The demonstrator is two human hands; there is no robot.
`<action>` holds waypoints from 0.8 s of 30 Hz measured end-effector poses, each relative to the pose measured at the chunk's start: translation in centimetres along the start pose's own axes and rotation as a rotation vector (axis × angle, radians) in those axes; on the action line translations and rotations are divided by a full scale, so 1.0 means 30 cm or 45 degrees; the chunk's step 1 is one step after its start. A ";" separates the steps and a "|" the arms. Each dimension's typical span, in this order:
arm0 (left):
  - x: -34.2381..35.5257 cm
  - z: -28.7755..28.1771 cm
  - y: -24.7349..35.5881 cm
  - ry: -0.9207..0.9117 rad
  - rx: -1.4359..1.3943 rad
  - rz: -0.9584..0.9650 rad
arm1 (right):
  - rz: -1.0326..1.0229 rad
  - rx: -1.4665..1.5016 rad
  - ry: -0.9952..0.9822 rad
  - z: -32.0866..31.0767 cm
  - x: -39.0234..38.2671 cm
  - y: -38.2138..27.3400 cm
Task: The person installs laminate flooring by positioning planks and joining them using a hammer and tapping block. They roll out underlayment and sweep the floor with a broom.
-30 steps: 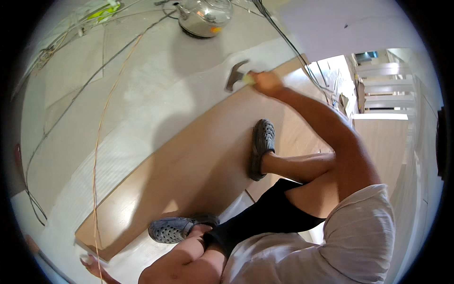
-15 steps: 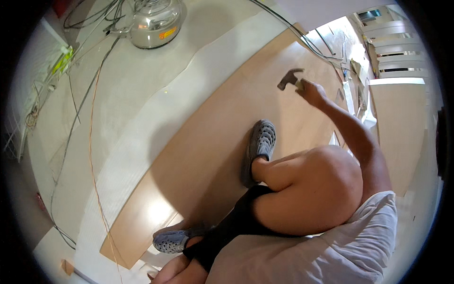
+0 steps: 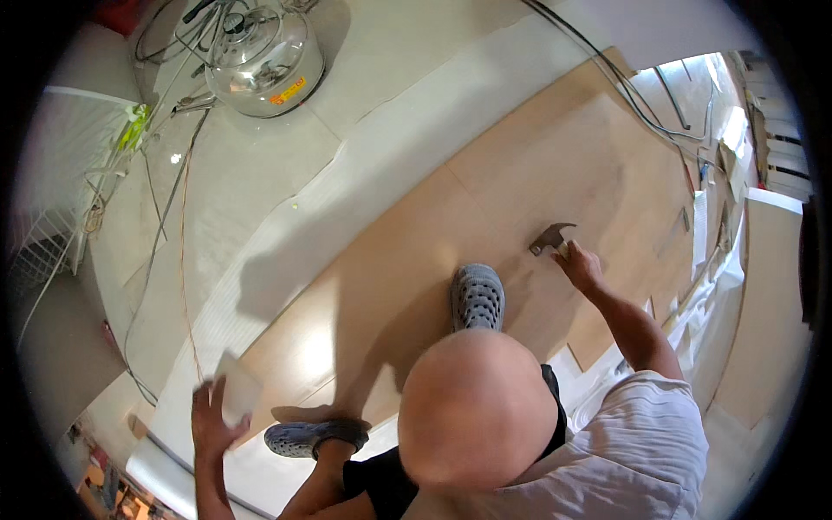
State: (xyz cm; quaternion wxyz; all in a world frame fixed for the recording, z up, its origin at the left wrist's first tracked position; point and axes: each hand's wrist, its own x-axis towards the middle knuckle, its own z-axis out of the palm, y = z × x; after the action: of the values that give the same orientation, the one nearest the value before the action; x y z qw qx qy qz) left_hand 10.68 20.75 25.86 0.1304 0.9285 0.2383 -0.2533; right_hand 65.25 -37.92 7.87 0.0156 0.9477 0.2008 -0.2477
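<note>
Where the floor curves toward the far left rim, a white wire rack (image 3: 43,230) shows its thin crossed bars. A slim, orange-brown wire (image 3: 184,230) runs down over the smooth, pale tiles beside it, ending near the left hand (image 3: 212,420). That hand is curled around a whitish block (image 3: 243,394), flat-sided and squarish, blurred at its edges and held at the left end of the wood-grain boards. Above, on the tiles, stands a kettle (image 3: 299,65), round-bellied and glossy, with a dark knob. A ribbed, matt white underlay (image 3: 232,319) forms a strip alongside the smooth tan boards (image 3: 537,165), which show a fine seam. One grey clog (image 3: 303,440) rests near their left end; the other clog (image 3: 477,293), pierced with rounded holes, stands on them. Farther right, the dull, dark metal head of a claw hammer (image 3: 550,237) is over the boards, its pale handle gripped in the right hand (image 3: 582,264). Crumpled white sheeting (image 3: 730,270) lies past the boards' right side, before a flat, light-brown panel (image 3: 771,295).
</note>
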 end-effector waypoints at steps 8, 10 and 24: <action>1.037 -0.098 0.754 0.141 -0.092 0.299 | -0.158 0.110 0.030 0.082 0.012 0.130; 1.238 -0.052 0.934 0.307 -0.076 0.422 | -0.104 0.046 0.004 0.096 0.014 0.137; 1.807 -0.020 1.599 0.434 -0.045 0.323 | -0.120 0.155 0.140 0.126 -0.008 0.136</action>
State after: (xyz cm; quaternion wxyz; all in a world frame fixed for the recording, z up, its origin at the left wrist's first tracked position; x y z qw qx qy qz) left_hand 76.42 0.49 3.32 0.1354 0.9780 0.1426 -0.0697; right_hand 64.90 -42.24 4.37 -0.0647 0.9485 0.2303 -0.2076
